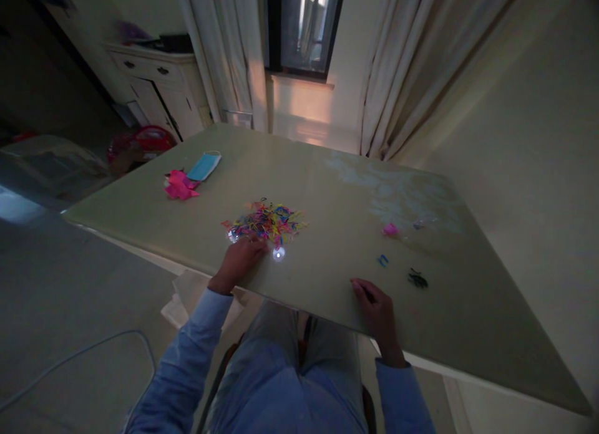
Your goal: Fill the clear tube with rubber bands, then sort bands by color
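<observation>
A heap of thin, bright strands [269,222] in many colours, looking like small rubber bands, lies on the table. My left hand [242,258] rests at its near edge, fingertips bent together against the strands; what they pinch, if anything, is hidden. My right hand [377,306] is at the table's front edge, thumb and forefinger pressed together, with a tiny orange speck at the tips that I cannot make out. Beyond it lie a few blue strands [382,260], and to its right a small bunch of black strands [417,279]. A small pink piece [390,231] sits farther back.
A blue face mask [204,166] and crumpled pink material [181,185] lie at the table's back left. Clear scraps [418,224] are on the right. Light glares off the tabletop [318,234] near the heap. A wall [528,172] borders the table's right side.
</observation>
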A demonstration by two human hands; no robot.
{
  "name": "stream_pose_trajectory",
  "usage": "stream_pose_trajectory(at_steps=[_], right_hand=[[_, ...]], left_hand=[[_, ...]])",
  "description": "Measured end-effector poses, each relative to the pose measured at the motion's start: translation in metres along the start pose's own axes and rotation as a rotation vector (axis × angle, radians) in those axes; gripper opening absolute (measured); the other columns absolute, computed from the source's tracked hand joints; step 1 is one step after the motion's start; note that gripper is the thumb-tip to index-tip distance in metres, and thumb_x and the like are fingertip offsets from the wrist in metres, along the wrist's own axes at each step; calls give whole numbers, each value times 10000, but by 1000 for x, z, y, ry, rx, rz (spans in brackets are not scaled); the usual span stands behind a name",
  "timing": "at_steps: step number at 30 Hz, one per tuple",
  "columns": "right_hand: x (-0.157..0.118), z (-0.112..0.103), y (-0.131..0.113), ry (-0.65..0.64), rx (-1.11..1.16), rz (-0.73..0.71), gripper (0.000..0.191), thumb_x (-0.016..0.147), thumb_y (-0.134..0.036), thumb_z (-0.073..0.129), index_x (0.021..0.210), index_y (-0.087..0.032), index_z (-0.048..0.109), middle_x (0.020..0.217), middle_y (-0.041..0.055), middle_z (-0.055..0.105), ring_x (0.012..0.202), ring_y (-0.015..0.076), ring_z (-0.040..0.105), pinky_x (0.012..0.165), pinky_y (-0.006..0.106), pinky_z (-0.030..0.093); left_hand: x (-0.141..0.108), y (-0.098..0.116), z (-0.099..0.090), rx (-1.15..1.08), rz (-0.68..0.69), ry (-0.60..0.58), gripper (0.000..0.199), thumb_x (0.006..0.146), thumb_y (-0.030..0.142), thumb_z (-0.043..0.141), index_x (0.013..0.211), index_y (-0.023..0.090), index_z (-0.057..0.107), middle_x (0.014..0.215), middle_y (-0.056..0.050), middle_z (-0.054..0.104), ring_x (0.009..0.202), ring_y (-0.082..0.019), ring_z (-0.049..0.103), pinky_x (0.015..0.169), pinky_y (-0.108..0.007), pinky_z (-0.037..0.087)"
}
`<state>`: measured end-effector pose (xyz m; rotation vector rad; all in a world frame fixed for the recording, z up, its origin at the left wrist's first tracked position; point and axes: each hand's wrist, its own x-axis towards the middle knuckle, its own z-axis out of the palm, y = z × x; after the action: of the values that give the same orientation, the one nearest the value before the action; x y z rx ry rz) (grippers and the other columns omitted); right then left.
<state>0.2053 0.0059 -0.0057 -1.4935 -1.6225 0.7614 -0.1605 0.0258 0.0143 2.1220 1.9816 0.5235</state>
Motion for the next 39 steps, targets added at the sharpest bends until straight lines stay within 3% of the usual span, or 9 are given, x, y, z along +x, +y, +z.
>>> stream_pose_trajectory(at_steps=[8,12,16,20,24,27,30,35,39], right_hand=[[-1,0,-4,2,-15,5,354,843,-494,592,894,-195,775,924,114,781,850,269,727,770,375,579],[-1,0,-2,13,-36,8,353,848,-490,588,898,-195,775,939,118,779,867,268,727,798,377,572],[0,0,-1,6,-52,15,351,847,-492,585,896,-200,773,935,112,780,857,265,726,786,373,572],[-1,1,-2,16,-50,2,350,842,-496,588,892,-203,773,916,105,781,845,262,722,783,375,571],[-2,2,-5,33,-28,-3,345,845,-485,584,882,-200,774,909,106,780,831,255,721,767,365,570],[-3,3,-8,23,-14,-11,337,854,-467,577,892,-195,773,909,105,779,837,248,721,765,351,566],[-3,3,-8,19,-11,-33,330,873,-450,560,902,-197,770,909,102,777,833,240,718,765,344,561],[-5,5,-8,-1,-29,-102,307,920,-398,523,936,-201,758,932,91,773,853,220,713,793,320,545],[-8,10,-7,-62,-159,-197,283,936,-311,485,936,-197,743,906,90,765,822,215,704,767,301,530]], left_hand=[[-2,-2,9,-92,-2,85,246,920,300,478,923,219,709,998,-100,673,877,-233,614,786,-336,468],[-3,3,3,-382,-70,238,248,898,357,502,865,194,686,925,-79,659,852,-206,600,774,-316,472],[-6,19,-5,-866,-267,306,265,844,433,602,783,179,646,731,-9,604,663,-132,536,631,-256,440],[-14,59,-13,-1627,-445,148,290,756,421,738,793,168,600,716,32,554,535,-53,431,508,-194,357],[-21,111,-17,-2000,-498,-126,297,711,349,816,781,155,601,744,34,566,521,-22,426,508,-170,373],[-23,139,-14,-2052,-477,-267,293,698,322,838,774,144,618,737,29,571,516,-19,436,509,-168,384],[-22,154,-8,-2051,-474,-338,291,689,310,848,768,137,628,726,29,564,514,-15,438,502,-159,375],[-20,170,2,-1954,-446,-378,287,706,351,830,757,137,644,722,22,570,510,-20,442,491,-162,355],[-1,198,20,-1641,-274,-311,297,731,424,784,753,148,676,676,6,605,496,-50,447,474,-190,334]])
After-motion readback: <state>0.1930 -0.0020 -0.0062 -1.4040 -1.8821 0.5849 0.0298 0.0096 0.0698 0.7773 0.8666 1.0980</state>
